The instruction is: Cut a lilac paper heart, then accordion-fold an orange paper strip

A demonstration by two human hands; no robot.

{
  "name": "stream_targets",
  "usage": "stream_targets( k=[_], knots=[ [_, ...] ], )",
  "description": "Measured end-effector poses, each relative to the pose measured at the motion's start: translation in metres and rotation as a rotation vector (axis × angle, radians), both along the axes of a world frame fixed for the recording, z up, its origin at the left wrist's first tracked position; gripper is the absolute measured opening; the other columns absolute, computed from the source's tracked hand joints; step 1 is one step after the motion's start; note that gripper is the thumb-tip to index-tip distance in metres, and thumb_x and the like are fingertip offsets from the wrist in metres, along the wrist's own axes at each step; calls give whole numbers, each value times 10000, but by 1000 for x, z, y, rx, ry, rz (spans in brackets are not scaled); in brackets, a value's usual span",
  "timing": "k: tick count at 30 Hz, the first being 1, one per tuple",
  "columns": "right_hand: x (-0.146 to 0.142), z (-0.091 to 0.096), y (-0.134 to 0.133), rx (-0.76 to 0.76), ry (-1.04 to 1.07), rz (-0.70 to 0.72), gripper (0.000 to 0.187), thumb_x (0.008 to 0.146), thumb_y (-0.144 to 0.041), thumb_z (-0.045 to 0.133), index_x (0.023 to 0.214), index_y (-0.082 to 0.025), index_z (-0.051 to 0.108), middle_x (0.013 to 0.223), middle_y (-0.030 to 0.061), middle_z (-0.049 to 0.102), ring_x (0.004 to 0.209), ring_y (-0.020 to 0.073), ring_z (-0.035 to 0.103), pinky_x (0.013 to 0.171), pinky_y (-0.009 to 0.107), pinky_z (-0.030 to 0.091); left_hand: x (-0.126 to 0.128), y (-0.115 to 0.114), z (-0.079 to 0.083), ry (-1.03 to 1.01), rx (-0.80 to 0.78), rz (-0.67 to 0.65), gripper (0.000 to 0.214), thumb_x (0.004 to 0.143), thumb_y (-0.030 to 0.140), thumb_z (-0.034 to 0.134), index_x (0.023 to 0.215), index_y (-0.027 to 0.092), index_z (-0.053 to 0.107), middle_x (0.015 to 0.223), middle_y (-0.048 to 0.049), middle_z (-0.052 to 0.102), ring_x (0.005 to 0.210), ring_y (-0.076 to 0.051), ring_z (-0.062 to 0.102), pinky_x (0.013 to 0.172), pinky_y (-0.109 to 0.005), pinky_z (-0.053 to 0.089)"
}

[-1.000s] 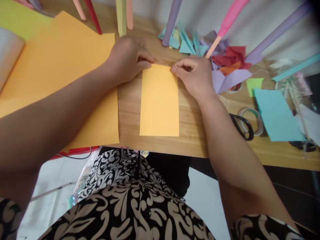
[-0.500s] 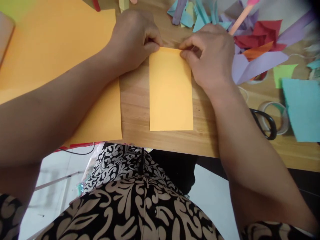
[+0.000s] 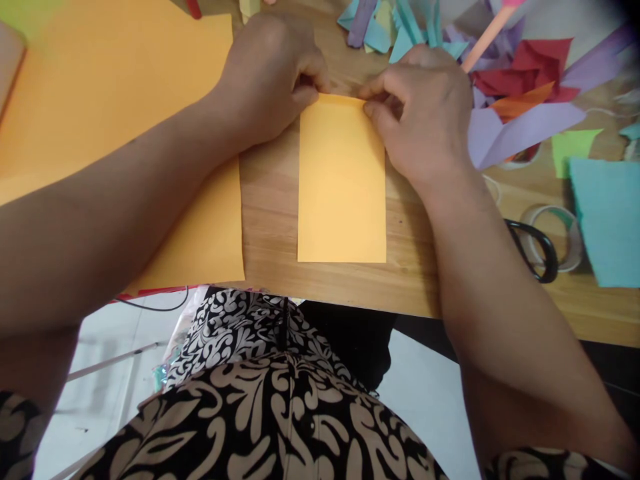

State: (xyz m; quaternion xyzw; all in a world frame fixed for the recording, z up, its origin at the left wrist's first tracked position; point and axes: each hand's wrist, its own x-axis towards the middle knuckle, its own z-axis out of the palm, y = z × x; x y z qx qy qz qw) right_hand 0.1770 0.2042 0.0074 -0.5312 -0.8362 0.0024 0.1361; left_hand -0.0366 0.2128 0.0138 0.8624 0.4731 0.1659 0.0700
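A small orange-yellow rectangle of paper (image 3: 343,187) lies on the wooden table in front of me, its long side pointing toward my body. My left hand (image 3: 275,77) pinches its far left corner between thumb and forefinger. At the far right corner, my right hand (image 3: 423,110) pinches the same edge with thumb and fingers. A narrow strip along that far edge looks folded or creased. Beneath my left forearm spreads a large sheet of orange paper (image 3: 125,100).
To the right lie purple paper (image 3: 530,130), red paper (image 3: 543,67), a blue sheet (image 3: 610,220), a tape roll (image 3: 573,250) and a black scissors handle (image 3: 545,250). Blue folded paper pieces (image 3: 405,30) sit at the back. The table's front edge (image 3: 370,303) runs near my body.
Both hands keep pinching the far edge of the small paper. My left fingers have shifted very slightly along it; the paper has barely moved.
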Motion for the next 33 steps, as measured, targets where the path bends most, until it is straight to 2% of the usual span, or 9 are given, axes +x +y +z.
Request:
stream_targets(
  k=[3, 9, 14, 18, 21, 27, 31, 33],
  knots=[
    [1, 0, 0, 43, -31, 26, 232, 971, -237, 579, 1140, -192, 732, 1171, 101, 661, 1201, 278, 563, 994, 409, 452, 2, -1, 2, 26, -9, 18, 358, 852, 73, 538, 1133, 77, 759, 1056, -103, 683, 1155, -298, 615, 977, -374, 419],
    [0, -2, 2, 57, -26, 81, 203, 945, -211, 616, 1103, -150, 728, 1098, 89, 715, 1120, 261, 626, 970, 402, 466, 2, -1, 1, 34, 13, 15, 366, 858, 109, 527, 1136, 94, 765, 1080, -121, 681, 1146, -310, 610, 953, -377, 421],
    [-2, -1, 0, 50, -48, 73, 229, 955, -203, 582, 1122, -139, 726, 1112, 105, 707, 1143, 278, 625, 971, 407, 465, 3, 0, -1, 63, 3, 31, 381, 868, 115, 500, 1148, 94, 757, 1106, -127, 672, 1169, -320, 595, 960, -407, 420],
    [-4, -2, 0, 98, -71, 52, 202, 931, -196, 603, 1058, -129, 744, 1082, 106, 706, 1130, 308, 621, 957, 435, 485, 4, 3, -4, 100, 36, 49, 412, 826, 104, 481, 1142, 93, 747, 1093, -103, 653, 1178, -319, 585, 969, -451, 421],
    [-6, -3, -1, 136, -82, 53, 196, 918, -179, 602, 1029, -141, 759, 1047, 103, 709, 1101, 311, 629, 926, 432, 501, 4, 4, -4, 165, 72, 45, 440, 806, 140, 435, 1120, 101, 741, 1093, -97, 644, 1169, -332, 585, 936, -484, 436],
    [-5, 0, -4, 104, -153, 37, 273, 955, -200, 522, 1077, -173, 764, 1086, 100, 703, 1123, 318, 619, 941, 449, 493, 0, 0, 0, 184, 63, -11, 536, 777, 199, 309, 1102, 224, 735, 1105, -86, 626, 1167, -355, 554, 897, -581, 386],
    [-8, 3, -10, 56, -201, 6, 324, 965, -195, 486, 1155, -252, 743, 1146, 73, 693, 1160, 302, 598, 944, 447, 481, 1, -3, 1, 255, 84, -40, 530, 799, 178, 309, 1109, 172, 738, 1104, -110, 618, 1217, -359, 538, 913, -575, 395],
    [-12, 6, -16, 21, -227, -22, 359, 999, -223, 434, 1213, -248, 722, 1185, 84, 681, 1177, 302, 585, 941, 445, 466, 4, -5, 0, 307, 96, -34, 494, 832, 152, 326, 1107, 124, 736, 1083, -118, 613, 1223, -362, 545, 924, -566, 411]
  ],
)
